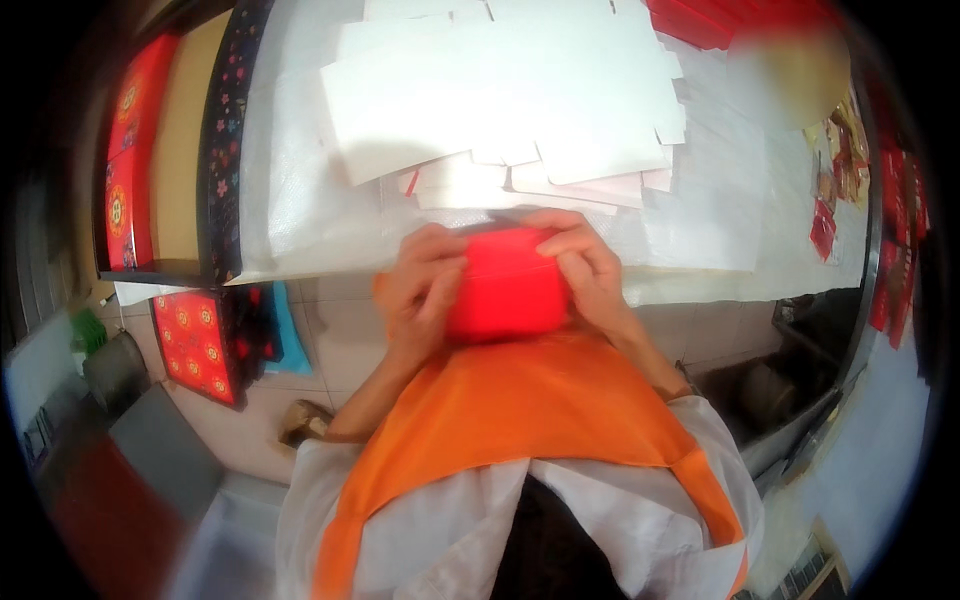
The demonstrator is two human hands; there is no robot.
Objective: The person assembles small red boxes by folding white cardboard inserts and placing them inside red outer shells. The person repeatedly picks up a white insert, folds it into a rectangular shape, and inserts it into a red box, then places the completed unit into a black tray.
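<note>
A bright red piece (508, 290), like folded card or paper, is held up in front of my orange apron (545, 400), close to the table's near edge. One crease runs across its upper part. My left hand (425, 280) grips its left side, thumb and fingers closed at the edge. At the upper right corner, my right hand (587, 262) pinches it between thumb and fingers. Past my hands, overlapping white sheets (480, 95) lie spread on the table. Blur hides whether the red piece is flat or a small box.
An open tray (185, 150) with red patterned boxes stands at the table's left end. Below it is a red patterned box (195, 340). Small red and gold packets (825, 215) lie at the right edge. A dark bin (770, 395) stands lower right.
</note>
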